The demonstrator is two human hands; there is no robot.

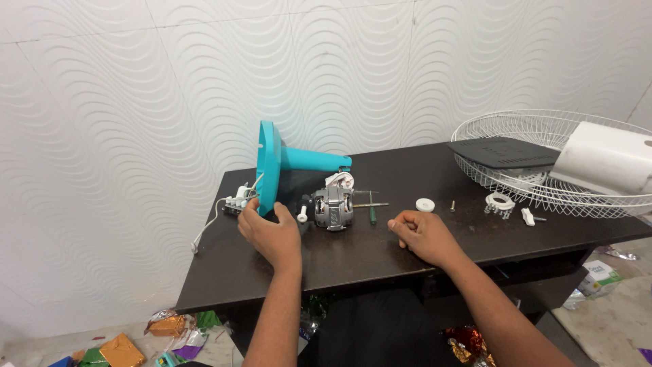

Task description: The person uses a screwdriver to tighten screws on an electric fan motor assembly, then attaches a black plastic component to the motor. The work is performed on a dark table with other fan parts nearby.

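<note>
A teal fan base (270,163) lies on its side on the dark table (353,255), its stem pointing right. My left hand (270,234) grips the lower rim of that base. A white switch block with wires (236,202) sits just left of the base. A grey fan motor (333,207) rests to the right of the base, with a green-handled screwdriver (371,212) beside it. My right hand (424,234) rests on the table with its fingers curled shut, holding nothing I can see.
A white wire fan guard (543,194) lies at the table's right end, holding a dark flat panel (506,153) and a white housing (604,163). A white cap (425,204), a screw (452,205) and white plastic parts (500,202) lie between. Foil wrappers (122,350) litter the floor.
</note>
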